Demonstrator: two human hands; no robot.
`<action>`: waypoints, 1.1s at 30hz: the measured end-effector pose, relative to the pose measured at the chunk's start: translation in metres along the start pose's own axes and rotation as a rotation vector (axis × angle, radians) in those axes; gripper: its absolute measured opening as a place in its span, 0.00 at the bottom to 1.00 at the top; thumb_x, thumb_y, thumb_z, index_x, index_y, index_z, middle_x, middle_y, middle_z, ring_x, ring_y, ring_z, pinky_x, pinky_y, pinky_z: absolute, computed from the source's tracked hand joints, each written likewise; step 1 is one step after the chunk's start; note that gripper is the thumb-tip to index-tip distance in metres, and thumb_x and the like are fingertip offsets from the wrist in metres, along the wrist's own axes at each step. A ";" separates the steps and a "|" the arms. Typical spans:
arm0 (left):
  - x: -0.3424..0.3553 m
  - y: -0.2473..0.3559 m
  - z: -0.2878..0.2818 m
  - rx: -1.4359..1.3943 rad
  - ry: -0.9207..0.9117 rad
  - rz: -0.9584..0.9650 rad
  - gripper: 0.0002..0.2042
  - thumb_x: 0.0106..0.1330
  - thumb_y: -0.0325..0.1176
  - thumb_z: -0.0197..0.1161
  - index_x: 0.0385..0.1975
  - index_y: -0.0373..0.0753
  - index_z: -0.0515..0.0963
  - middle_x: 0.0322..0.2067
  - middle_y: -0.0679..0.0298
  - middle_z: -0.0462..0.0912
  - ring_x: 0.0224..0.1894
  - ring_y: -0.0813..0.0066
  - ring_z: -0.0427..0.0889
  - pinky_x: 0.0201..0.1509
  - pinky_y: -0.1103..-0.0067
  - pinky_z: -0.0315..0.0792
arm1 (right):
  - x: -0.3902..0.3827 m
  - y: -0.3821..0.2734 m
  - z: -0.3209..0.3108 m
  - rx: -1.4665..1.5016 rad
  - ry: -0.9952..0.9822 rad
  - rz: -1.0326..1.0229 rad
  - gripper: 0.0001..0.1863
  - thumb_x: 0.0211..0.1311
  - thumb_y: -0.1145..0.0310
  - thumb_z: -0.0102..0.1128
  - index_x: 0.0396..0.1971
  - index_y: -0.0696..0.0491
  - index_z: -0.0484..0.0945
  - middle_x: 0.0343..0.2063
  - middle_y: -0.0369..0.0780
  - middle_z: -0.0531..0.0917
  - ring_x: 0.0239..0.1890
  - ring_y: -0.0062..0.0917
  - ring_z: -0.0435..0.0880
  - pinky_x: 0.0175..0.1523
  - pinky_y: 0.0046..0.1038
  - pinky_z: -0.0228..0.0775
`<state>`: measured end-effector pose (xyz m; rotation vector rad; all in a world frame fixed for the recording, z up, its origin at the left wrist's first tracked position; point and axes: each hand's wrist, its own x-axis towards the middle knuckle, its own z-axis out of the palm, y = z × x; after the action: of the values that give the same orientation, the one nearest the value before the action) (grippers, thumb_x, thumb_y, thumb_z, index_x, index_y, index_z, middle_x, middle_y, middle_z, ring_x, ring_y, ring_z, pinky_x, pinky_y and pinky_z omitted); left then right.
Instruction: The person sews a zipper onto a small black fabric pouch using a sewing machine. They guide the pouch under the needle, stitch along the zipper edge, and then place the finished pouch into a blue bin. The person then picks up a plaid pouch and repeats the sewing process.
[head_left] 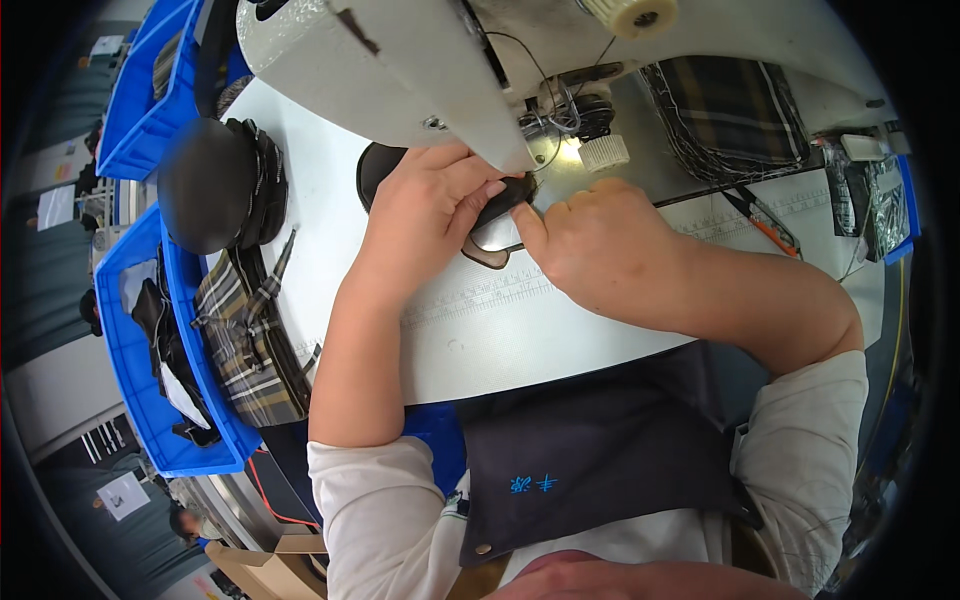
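In the head view, a black cloth [497,203] is seen at upper centre, beside the needle area of the sewing machine [370,75], above the white desk [480,350]. It is pinched by the fingers of the left hand [425,195], held close together. The right hand [605,245] is curled at the cloth's edge; whether anything is gripped by its fingers cannot be told. Plaid pieces [730,115] are stacked at upper right, near orange-handled clippers [770,228]. Black pieces [268,185] are piled at upper left.
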<state>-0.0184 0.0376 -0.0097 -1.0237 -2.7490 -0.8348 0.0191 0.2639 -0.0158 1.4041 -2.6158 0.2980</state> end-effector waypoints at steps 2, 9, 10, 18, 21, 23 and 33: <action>0.000 0.003 0.001 0.022 0.007 -0.008 0.09 0.70 0.27 0.68 0.47 0.44 0.90 0.45 0.60 0.88 0.44 0.57 0.86 0.49 0.70 0.79 | 0.000 0.000 0.000 0.001 -0.019 0.005 0.07 0.52 0.73 0.68 0.27 0.57 0.78 0.15 0.38 0.83 0.18 0.27 0.86 0.22 0.32 0.72; -0.001 0.009 0.002 0.016 0.004 -0.037 0.09 0.69 0.26 0.68 0.46 0.45 0.90 0.45 0.63 0.88 0.43 0.60 0.86 0.45 0.70 0.80 | 0.001 -0.001 -0.001 0.003 -0.028 0.011 0.07 0.52 0.72 0.67 0.28 0.57 0.78 0.15 0.37 0.83 0.19 0.27 0.86 0.23 0.32 0.73; -0.001 0.008 0.003 0.026 0.009 -0.033 0.09 0.69 0.26 0.68 0.46 0.45 0.90 0.45 0.63 0.88 0.43 0.60 0.86 0.45 0.70 0.80 | 0.001 -0.001 -0.001 -0.001 -0.009 0.009 0.07 0.52 0.72 0.67 0.28 0.57 0.78 0.15 0.37 0.83 0.18 0.27 0.86 0.23 0.32 0.73; 0.001 0.007 0.006 0.096 0.088 -0.002 0.10 0.68 0.26 0.69 0.46 0.45 0.90 0.42 0.60 0.88 0.42 0.58 0.87 0.44 0.68 0.80 | 0.004 0.001 0.002 -0.026 0.010 0.020 0.06 0.54 0.71 0.66 0.27 0.55 0.78 0.15 0.36 0.82 0.18 0.27 0.85 0.23 0.32 0.73; 0.004 0.009 0.006 0.138 0.091 -0.046 0.09 0.67 0.26 0.70 0.45 0.44 0.89 0.40 0.60 0.88 0.40 0.57 0.87 0.42 0.67 0.80 | 0.007 0.003 0.005 -0.027 0.017 0.082 0.06 0.54 0.71 0.66 0.28 0.55 0.78 0.15 0.36 0.83 0.18 0.27 0.85 0.23 0.32 0.73; 0.005 0.010 0.007 0.162 0.111 -0.034 0.09 0.67 0.26 0.70 0.45 0.44 0.89 0.39 0.60 0.88 0.38 0.57 0.87 0.41 0.67 0.79 | 0.007 0.005 0.007 -0.037 0.034 0.074 0.06 0.54 0.71 0.66 0.29 0.55 0.78 0.16 0.36 0.83 0.18 0.27 0.86 0.23 0.32 0.73; 0.004 0.001 0.016 0.192 0.224 0.002 0.08 0.65 0.26 0.72 0.42 0.43 0.89 0.32 0.61 0.87 0.34 0.57 0.85 0.37 0.67 0.78 | 0.007 0.008 0.006 0.038 0.047 0.092 0.08 0.55 0.73 0.65 0.34 0.60 0.80 0.17 0.39 0.85 0.19 0.29 0.87 0.24 0.33 0.75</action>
<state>-0.0189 0.0489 -0.0212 -0.8425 -2.5775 -0.6269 0.0081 0.2612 -0.0207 1.2747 -2.6540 0.3900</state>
